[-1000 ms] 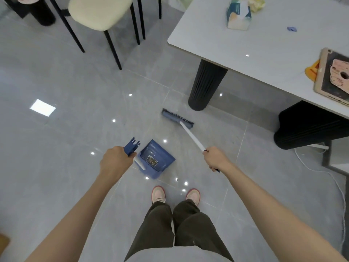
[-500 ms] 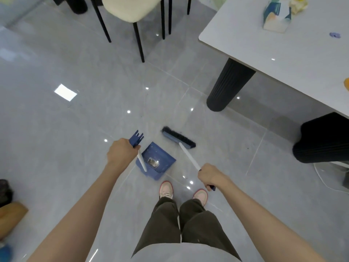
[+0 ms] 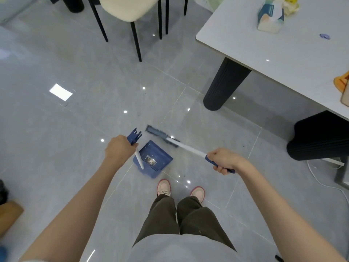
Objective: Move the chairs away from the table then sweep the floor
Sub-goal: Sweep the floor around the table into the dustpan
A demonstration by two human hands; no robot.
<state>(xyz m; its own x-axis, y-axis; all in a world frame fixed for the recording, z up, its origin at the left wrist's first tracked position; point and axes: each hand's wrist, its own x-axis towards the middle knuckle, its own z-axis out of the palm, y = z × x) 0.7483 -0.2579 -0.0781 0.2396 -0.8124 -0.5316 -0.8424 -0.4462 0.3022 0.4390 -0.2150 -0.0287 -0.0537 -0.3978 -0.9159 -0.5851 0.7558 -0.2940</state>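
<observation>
My left hand [image 3: 118, 150] grips the blue top of the dustpan handle, whose white shaft runs down to the blue dustpan [image 3: 154, 159] standing on the grey tiled floor just ahead of my feet. My right hand [image 3: 223, 160] grips the blue end of the broom handle. The broom [image 3: 162, 136] lies with its blurred blue head on the floor right at the dustpan's far edge. Dark specks of dirt [image 3: 243, 145] are scattered on the tiles to the right. A cream chair [image 3: 130, 6] on black legs stands at the top, apart from the white table [image 3: 283, 52].
The table has thick black legs [image 3: 224, 85] and another dark base [image 3: 319, 137] at the right. A tissue box [image 3: 270, 15] sits on the tabletop. A white cable [image 3: 321, 178] trails on the floor at right. A brown box [image 3: 9, 216] sits at the left edge.
The broom head has been drawn from near the table leg back to the dustpan's mouth. My right hand has swung out to the right. The dustpan hand stayed about where it was.
</observation>
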